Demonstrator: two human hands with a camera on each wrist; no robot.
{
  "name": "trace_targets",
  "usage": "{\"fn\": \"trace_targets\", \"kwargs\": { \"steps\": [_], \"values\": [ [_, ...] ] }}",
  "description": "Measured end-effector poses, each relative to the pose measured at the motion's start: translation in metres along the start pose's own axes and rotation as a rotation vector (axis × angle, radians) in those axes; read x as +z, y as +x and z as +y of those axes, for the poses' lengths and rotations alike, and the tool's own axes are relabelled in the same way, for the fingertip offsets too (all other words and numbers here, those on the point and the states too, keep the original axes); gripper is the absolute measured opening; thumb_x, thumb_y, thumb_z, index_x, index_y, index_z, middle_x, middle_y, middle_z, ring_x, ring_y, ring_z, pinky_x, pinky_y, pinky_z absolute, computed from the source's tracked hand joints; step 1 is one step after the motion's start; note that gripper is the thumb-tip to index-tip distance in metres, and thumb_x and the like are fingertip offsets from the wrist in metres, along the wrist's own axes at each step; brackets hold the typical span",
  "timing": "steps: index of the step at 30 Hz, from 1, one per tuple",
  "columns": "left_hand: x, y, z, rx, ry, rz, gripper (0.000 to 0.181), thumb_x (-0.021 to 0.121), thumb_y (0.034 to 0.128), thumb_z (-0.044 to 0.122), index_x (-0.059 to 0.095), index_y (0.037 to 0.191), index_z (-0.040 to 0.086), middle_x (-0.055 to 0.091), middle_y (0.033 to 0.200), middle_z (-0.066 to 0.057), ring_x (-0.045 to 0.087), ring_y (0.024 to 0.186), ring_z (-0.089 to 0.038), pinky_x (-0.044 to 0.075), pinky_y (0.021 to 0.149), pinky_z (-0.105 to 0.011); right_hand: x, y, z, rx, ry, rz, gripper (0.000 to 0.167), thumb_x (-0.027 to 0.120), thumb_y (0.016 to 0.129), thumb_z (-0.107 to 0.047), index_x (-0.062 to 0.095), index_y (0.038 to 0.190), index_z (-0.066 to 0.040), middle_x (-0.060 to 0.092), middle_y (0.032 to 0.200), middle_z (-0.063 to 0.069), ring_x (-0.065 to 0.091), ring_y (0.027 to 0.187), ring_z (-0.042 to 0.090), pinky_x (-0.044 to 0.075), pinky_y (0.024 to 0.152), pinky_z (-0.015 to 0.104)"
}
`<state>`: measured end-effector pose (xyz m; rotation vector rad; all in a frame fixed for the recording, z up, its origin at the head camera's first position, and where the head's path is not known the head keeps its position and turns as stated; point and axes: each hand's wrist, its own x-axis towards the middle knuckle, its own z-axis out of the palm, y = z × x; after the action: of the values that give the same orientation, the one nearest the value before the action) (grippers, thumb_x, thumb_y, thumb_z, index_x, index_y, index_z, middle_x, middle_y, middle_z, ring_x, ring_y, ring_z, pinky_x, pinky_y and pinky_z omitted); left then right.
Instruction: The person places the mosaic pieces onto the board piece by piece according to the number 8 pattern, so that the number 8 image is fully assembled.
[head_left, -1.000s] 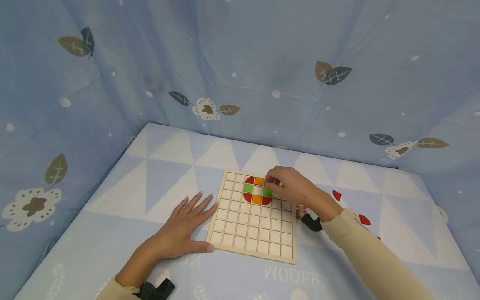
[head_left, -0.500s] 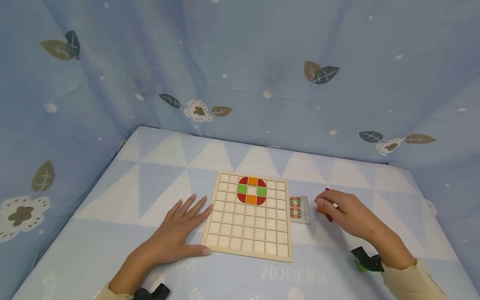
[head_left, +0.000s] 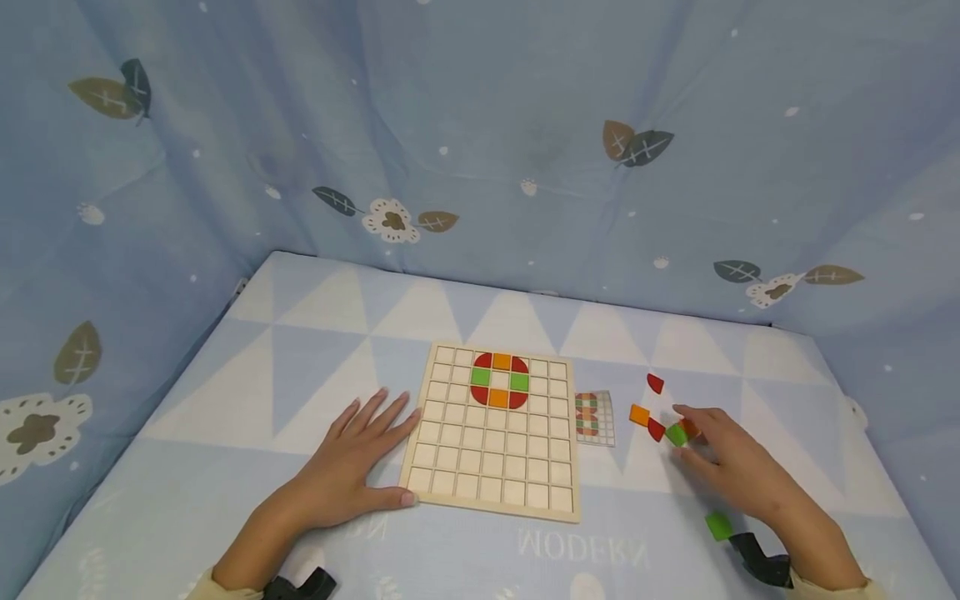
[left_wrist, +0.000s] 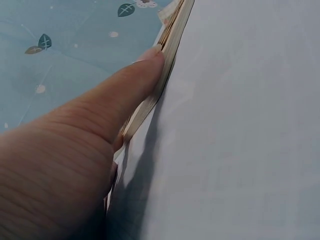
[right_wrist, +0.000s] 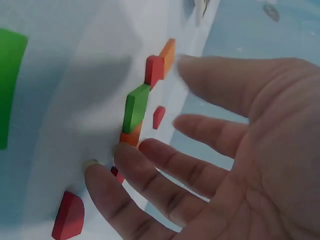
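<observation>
My left hand point(head_left: 345, 475) lies flat with spread fingers, its fingertips and thumb at the left edge of a wooden grid board point(head_left: 487, 462). In the left wrist view the thumb point(left_wrist: 125, 90) touches the board's side. Near the board's far edge, red quarter-round, orange square and green square tiles form a ring around one bare cell. My right hand point(head_left: 738, 467) hovers over loose tiles with fingers apart, holding nothing. Close to its fingers lies a green tile point(head_left: 677, 434), beside an orange one partly hidden by the hand. The right wrist view shows this green tile point(right_wrist: 136, 109) beyond the fingertips.
A pattern card point(head_left: 597, 427) lies against the board's right side. An orange square point(head_left: 639, 415) and red quarter-round tiles point(head_left: 656, 384) are scattered right of it. Another green tile point(head_left: 718, 526) lies beside the right wrist's black camera mount. Blue patterned curtains point(head_left: 480, 125) surround the table.
My right hand has left the ring on the board and moved right to the loose tiles, its fingers now spread. The ring's right green tile is in full view. The left hand stays put.
</observation>
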<state>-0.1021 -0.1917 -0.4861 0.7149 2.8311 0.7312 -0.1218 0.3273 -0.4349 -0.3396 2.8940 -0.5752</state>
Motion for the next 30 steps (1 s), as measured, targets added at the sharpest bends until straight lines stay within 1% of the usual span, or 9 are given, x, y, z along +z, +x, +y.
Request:
{"fn": "trace_targets", "kwargs": {
  "steps": [3, 5, 7, 13, 16, 19, 21, 25, 30],
  "values": [
    [0.000, -0.001, 0.000, -0.003, -0.001, 0.003, 0.105, 0.071, 0.0818, 0.076, 0.032, 0.166, 0.026, 0.018, 0.174, -0.001, 0.003, 0.161, -0.032, 0.001, 0.125, -0.058, 0.003, 0.003, 0.004, -0.013, -0.031, 0.023, 0.062, 0.081, 0.090, -0.014, 0.055, 0.143, 0.005, 0.055, 0.132, 0.026, 0.063, 0.103, 0.033, 0.055, 0.091, 0.062],
    [0.000, -0.001, 0.000, -0.002, -0.001, 0.006, 0.105, 0.071, 0.0819, 0.075, 0.032, 0.166, 0.026, 0.018, 0.174, -0.001, 0.003, 0.161, -0.032, 0.001, 0.125, -0.057, 0.005, 0.005, 0.006, -0.002, -0.043, 0.033, 0.059, 0.083, 0.088, -0.012, 0.059, 0.140, 0.005, 0.055, 0.130, 0.025, 0.063, 0.101, 0.032, 0.055, 0.090, 0.060],
    [0.000, -0.001, 0.000, -0.001, -0.002, 0.009, 0.105, 0.072, 0.0818, 0.074, 0.033, 0.166, 0.026, 0.018, 0.174, -0.001, 0.003, 0.161, -0.032, 0.001, 0.125, -0.057, 0.007, 0.007, 0.008, 0.009, -0.040, 0.038, 0.058, 0.083, 0.087, -0.010, 0.060, 0.137, 0.006, 0.054, 0.129, 0.025, 0.062, 0.099, 0.031, 0.056, 0.089, 0.059],
    [0.001, -0.001, 0.002, 0.000, -0.002, 0.007, 0.105, 0.073, 0.0819, 0.073, 0.032, 0.166, 0.026, 0.018, 0.174, 0.000, 0.003, 0.161, -0.032, 0.000, 0.125, -0.055, 0.006, 0.013, 0.012, 0.080, -0.007, 0.022, 0.057, 0.079, 0.089, -0.009, 0.057, 0.136, 0.013, 0.051, 0.122, 0.027, 0.058, 0.096, 0.030, 0.057, 0.086, 0.052],
    [0.002, -0.001, 0.002, -0.003, -0.004, 0.003, 0.105, 0.073, 0.0818, 0.073, 0.032, 0.166, 0.026, 0.017, 0.174, 0.000, 0.002, 0.161, -0.031, 0.000, 0.125, -0.055, 0.003, 0.015, 0.013, 0.122, 0.002, -0.003, 0.056, 0.080, 0.089, -0.011, 0.057, 0.135, 0.012, 0.053, 0.117, 0.025, 0.055, 0.093, 0.028, 0.056, 0.083, 0.046],
    [0.002, -0.001, 0.001, -0.002, -0.001, 0.002, 0.105, 0.072, 0.0821, 0.075, 0.032, 0.166, 0.026, 0.017, 0.174, 0.000, 0.002, 0.161, -0.031, 0.000, 0.125, -0.055, 0.001, 0.017, 0.016, 0.153, 0.016, -0.028, 0.054, 0.080, 0.089, -0.011, 0.057, 0.132, 0.012, 0.054, 0.113, 0.021, 0.054, 0.092, 0.027, 0.055, 0.081, 0.043],
    [0.002, 0.000, 0.001, 0.001, 0.002, 0.005, 0.105, 0.071, 0.0824, 0.075, 0.032, 0.166, 0.026, 0.017, 0.174, 0.000, 0.002, 0.161, -0.031, 0.000, 0.125, -0.056, 0.001, 0.018, 0.018, 0.175, 0.027, -0.036, 0.050, 0.079, 0.090, -0.010, 0.057, 0.130, 0.012, 0.055, 0.109, 0.019, 0.054, 0.092, 0.027, 0.055, 0.081, 0.043],
    [0.001, 0.000, 0.000, 0.010, 0.003, 0.014, 0.104, 0.072, 0.0826, 0.073, 0.032, 0.166, 0.025, 0.018, 0.174, -0.001, 0.003, 0.161, -0.032, 0.001, 0.125, -0.056, 0.002, 0.020, 0.020, 0.208, 0.048, -0.025, 0.038, 0.074, 0.094, -0.008, 0.058, 0.123, 0.012, 0.056, 0.100, 0.014, 0.053, 0.091, 0.028, 0.055, 0.079, 0.042],
    [0.002, -0.001, 0.000, 0.011, 0.002, 0.015, 0.104, 0.072, 0.0831, 0.072, 0.032, 0.166, 0.025, 0.018, 0.174, -0.002, 0.003, 0.161, -0.032, 0.001, 0.125, -0.056, 0.002, 0.021, 0.020, 0.238, 0.043, -0.007, 0.029, 0.072, 0.096, -0.010, 0.061, 0.115, 0.009, 0.056, 0.095, 0.011, 0.053, 0.089, 0.028, 0.053, 0.076, 0.040]
  ]
}}
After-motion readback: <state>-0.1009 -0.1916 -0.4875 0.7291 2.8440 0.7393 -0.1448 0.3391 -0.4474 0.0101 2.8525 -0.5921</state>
